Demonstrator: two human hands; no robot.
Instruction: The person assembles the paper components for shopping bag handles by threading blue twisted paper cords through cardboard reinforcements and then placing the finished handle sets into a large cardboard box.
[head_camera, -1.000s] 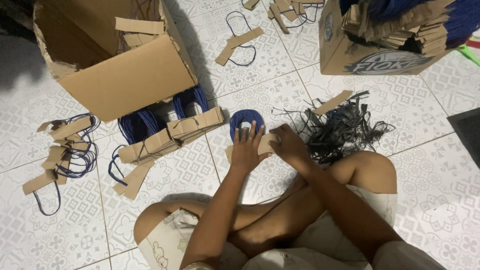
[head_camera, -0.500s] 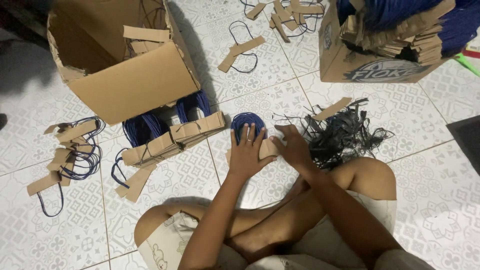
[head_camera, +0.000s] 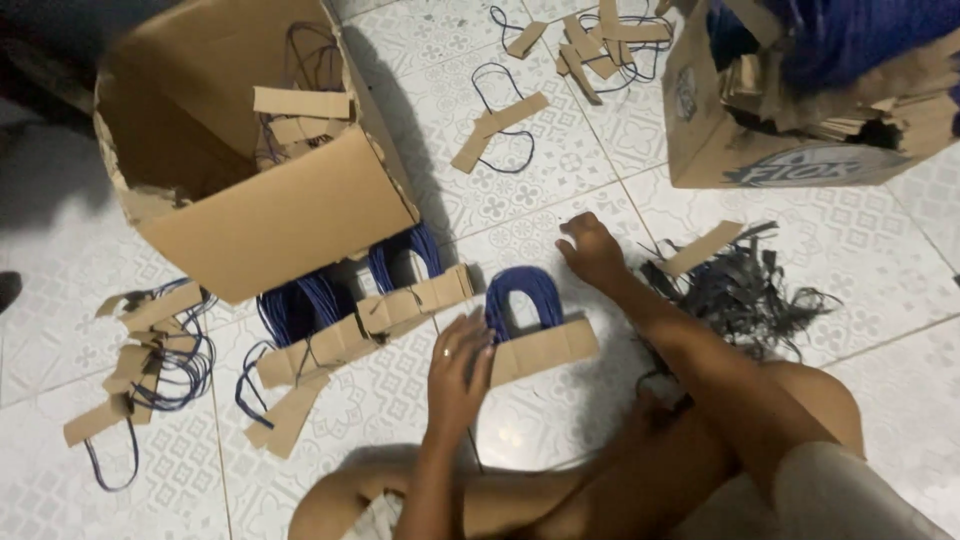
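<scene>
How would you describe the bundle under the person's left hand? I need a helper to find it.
Start at the big open cardboard box lying on its side on the tiled floor. Right of the row of bundles below it lies a lone cardboard strip with a blue cord arch; the left hand rests on its left end.

Left hand rests on cardboard strip bearing blue cord loops; right hand on floor tiles, just far-right of it.

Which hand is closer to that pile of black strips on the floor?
Right. The right hand hovers just beside the black strips; the left hand rests on the cardboard bundle, farther away.
</scene>
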